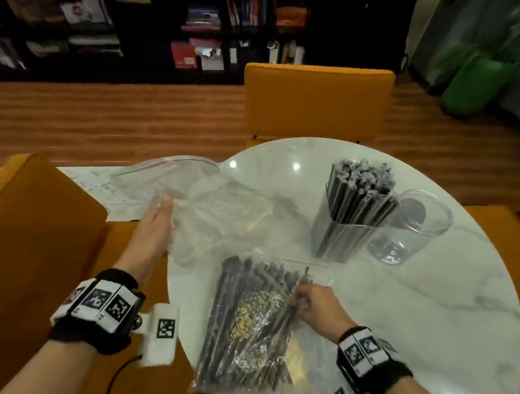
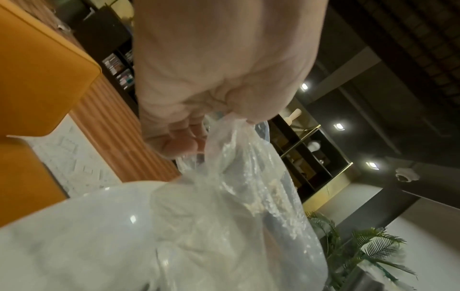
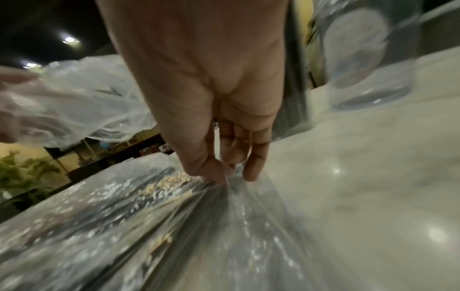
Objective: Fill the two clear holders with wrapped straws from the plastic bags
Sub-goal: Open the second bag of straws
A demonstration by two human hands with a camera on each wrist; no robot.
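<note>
A clear holder [image 1: 347, 219] packed with grey wrapped straws stands on the round marble table [image 1: 424, 308]. Beside it on the right, a second clear holder [image 1: 415, 222] looks empty and sits tilted. Near the front edge lies a plastic bag full of dark wrapped straws [image 1: 249, 323]. My right hand [image 1: 298, 298] pinches that full bag's plastic [image 3: 174, 226] between thumb and fingers [image 3: 251, 169]. My left hand [image 1: 161, 213] holds a crumpled, empty-looking clear bag [image 1: 211, 208] lifted off the table's left side. In the left wrist view, the thumb and fingers [image 2: 184, 141] pinch this bag [image 2: 236, 196].
Orange chairs stand at the left [image 1: 31, 227], behind the table [image 1: 316, 101] and at the right. A second marble tabletop [image 1: 103, 187] lies beyond the left chair. Dark bookshelves [image 1: 202, 26] line the far wall. A green object [image 1: 474, 84] sits on the wooden floor.
</note>
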